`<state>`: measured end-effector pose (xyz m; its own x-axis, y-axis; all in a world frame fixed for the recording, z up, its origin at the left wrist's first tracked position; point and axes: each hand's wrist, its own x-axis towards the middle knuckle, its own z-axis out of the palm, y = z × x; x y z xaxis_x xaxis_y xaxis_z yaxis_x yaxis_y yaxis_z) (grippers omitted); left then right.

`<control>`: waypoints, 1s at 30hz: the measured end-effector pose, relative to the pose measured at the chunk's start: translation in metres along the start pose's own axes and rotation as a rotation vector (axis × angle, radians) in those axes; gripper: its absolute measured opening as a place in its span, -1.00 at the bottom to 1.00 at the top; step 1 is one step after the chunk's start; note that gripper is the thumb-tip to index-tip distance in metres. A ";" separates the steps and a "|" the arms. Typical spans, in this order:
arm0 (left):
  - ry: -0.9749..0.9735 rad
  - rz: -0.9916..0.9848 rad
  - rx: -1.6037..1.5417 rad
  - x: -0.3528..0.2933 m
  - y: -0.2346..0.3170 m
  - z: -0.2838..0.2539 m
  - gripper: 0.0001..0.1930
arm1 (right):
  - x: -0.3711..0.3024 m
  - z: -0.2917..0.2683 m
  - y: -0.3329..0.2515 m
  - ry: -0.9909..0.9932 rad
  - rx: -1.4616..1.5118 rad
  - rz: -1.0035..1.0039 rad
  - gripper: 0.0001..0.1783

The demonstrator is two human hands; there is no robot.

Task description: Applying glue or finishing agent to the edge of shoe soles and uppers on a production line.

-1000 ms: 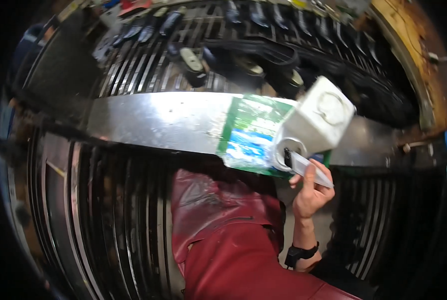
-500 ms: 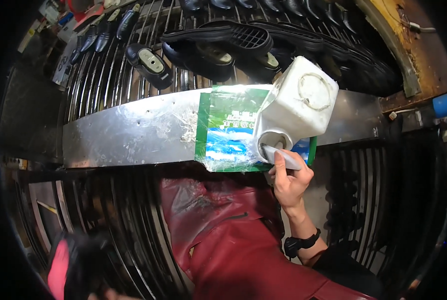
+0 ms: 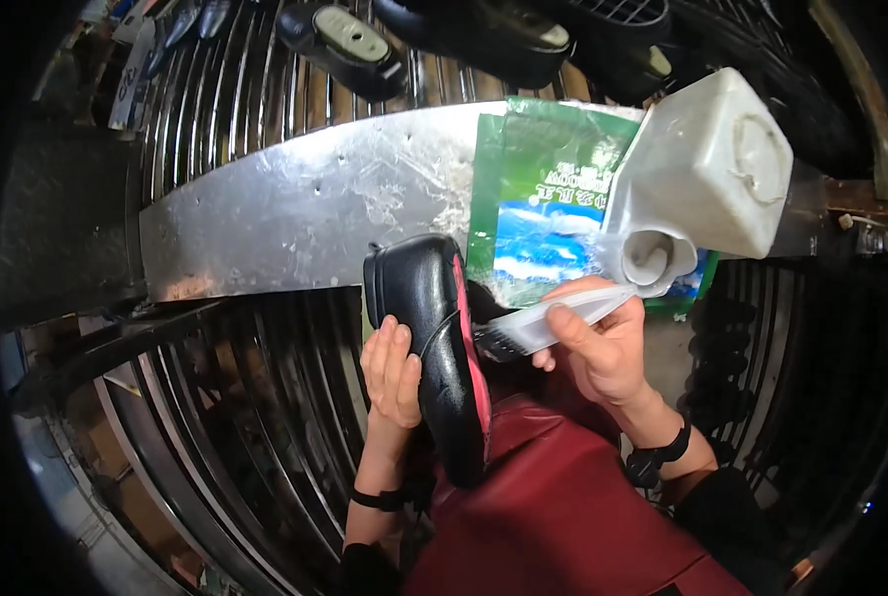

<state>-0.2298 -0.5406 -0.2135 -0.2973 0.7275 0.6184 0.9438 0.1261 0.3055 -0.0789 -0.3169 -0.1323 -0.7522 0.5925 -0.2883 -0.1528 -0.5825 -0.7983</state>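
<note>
My left hand (image 3: 392, 372) holds a black shoe (image 3: 432, 348) with a pink lining, upright on its side over my dark red apron (image 3: 563, 507). My right hand (image 3: 603, 348) grips a white brush (image 3: 548, 325); its dark bristle end touches the shoe's inner edge. Just above the right hand a white plastic jug (image 3: 707, 169) lies tilted on a metal shelf (image 3: 295, 214), its round mouth facing down toward the brush. A green and blue packet (image 3: 538, 199) lies under the jug.
Curved metal rack bars (image 3: 265, 417) run below and to the left of the shelf. More black shoes (image 3: 350, 45) sit on the bars above the shelf. A rusty frame edge (image 3: 866, 119) curves along the right side.
My left hand came up from the lower left with the black shoe. My right hand drew the brush from the jug's mouth to the shoe. The view has moved closer.
</note>
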 end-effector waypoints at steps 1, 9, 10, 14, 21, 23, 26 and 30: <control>0.022 -0.021 -0.015 -0.002 0.001 -0.003 -0.65 | 0.001 0.007 0.001 -0.010 0.005 0.042 -0.82; 0.043 0.005 -0.024 -0.005 -0.003 -0.005 -0.67 | 0.063 0.032 0.008 0.025 -0.371 -0.097 -0.84; 0.046 0.012 -0.028 -0.003 -0.002 -0.006 -0.67 | 0.079 0.030 0.013 0.048 -0.381 -0.127 -0.80; 0.039 0.003 -0.026 0.000 0.000 -0.009 -0.65 | 0.095 0.027 0.016 0.052 -0.314 -0.112 -0.79; 0.099 0.005 -0.021 0.009 -0.002 -0.003 -0.62 | -0.004 0.011 -0.014 -0.310 -0.452 -0.151 -0.85; 0.114 0.016 -0.017 0.010 -0.002 -0.002 -0.60 | -0.023 0.009 -0.017 -0.467 -0.504 -0.370 -0.84; 0.122 0.013 -0.005 0.017 0.002 -0.002 -0.58 | -0.057 0.013 -0.018 -0.621 -0.527 -0.498 -0.80; 0.096 0.025 0.006 0.024 0.003 -0.006 -0.56 | -0.091 0.006 -0.024 -0.846 -0.697 -0.657 -0.64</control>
<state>-0.2351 -0.5269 -0.1932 -0.2857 0.6626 0.6924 0.9519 0.1127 0.2849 -0.0105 -0.3602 -0.0832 -0.8745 -0.0298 0.4842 -0.4755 0.2500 -0.8434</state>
